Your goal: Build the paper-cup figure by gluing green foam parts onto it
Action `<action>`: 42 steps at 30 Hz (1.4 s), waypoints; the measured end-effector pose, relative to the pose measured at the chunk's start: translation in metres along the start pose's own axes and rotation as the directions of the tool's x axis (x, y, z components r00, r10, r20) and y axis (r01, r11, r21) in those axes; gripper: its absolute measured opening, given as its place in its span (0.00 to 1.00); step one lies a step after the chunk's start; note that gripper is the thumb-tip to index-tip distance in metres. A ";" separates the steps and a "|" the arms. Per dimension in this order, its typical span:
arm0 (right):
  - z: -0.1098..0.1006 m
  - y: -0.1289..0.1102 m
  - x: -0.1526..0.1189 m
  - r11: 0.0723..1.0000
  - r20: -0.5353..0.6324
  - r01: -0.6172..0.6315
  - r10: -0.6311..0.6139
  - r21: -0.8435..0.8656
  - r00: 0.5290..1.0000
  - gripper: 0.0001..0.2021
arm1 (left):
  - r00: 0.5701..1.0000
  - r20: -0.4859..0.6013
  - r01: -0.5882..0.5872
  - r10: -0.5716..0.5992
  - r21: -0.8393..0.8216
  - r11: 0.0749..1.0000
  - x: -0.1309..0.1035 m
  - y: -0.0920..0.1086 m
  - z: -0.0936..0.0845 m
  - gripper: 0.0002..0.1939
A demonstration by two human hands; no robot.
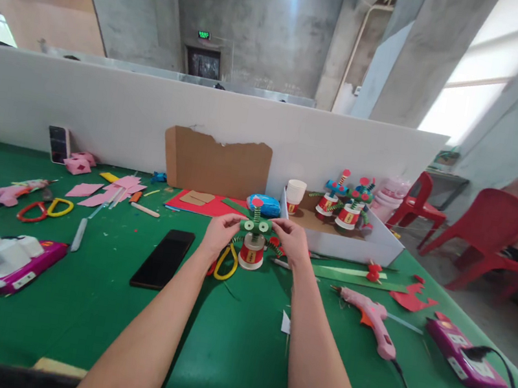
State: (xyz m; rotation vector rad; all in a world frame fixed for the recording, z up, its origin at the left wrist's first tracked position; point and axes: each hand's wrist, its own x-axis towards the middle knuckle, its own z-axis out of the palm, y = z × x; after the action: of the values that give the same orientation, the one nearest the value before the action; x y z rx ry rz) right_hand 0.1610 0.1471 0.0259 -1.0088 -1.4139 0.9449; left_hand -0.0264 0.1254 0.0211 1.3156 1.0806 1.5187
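A small paper-cup figure stands upright on the green table in front of me. It has a red and white cup body, a green tube head with two round eyes, a red topknot and folded green paper arms. My left hand pinches the left end of the green head. At the other end, the fingers of my right hand are closed on it too. Yellow-handled scissors lie beside the cup, close to my left wrist. A black phone rests left of my left forearm.
On the right lie a pink glue gun, a purple power strip and red paper scraps. A white box holds similar figures. Leftward are another power strip, scissors and pink paper. A person sits far right.
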 end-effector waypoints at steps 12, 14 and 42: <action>0.007 0.005 0.002 0.999 -0.075 -0.024 0.021 -0.044 0.997 0.13 | 0.999 -0.044 0.020 -0.017 0.071 0.997 0.002 -0.007 -0.001 0.15; 0.008 0.006 0.002 0.999 -0.084 -0.022 0.018 -0.049 0.996 0.13 | 0.999 -0.036 0.018 -0.015 0.083 0.996 0.002 -0.007 -0.001 0.14; -0.007 -0.015 -0.005 0.994 -0.053 -0.041 0.046 0.104 0.998 0.14 | 0.998 -0.017 -0.058 0.059 0.026 0.998 0.004 -0.008 -0.005 0.15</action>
State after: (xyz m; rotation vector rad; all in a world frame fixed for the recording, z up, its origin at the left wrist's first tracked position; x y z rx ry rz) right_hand 0.1667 0.1380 0.0393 -0.9844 -1.2887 1.0045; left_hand -0.0313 0.1312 0.0145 1.3645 1.0846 1.5671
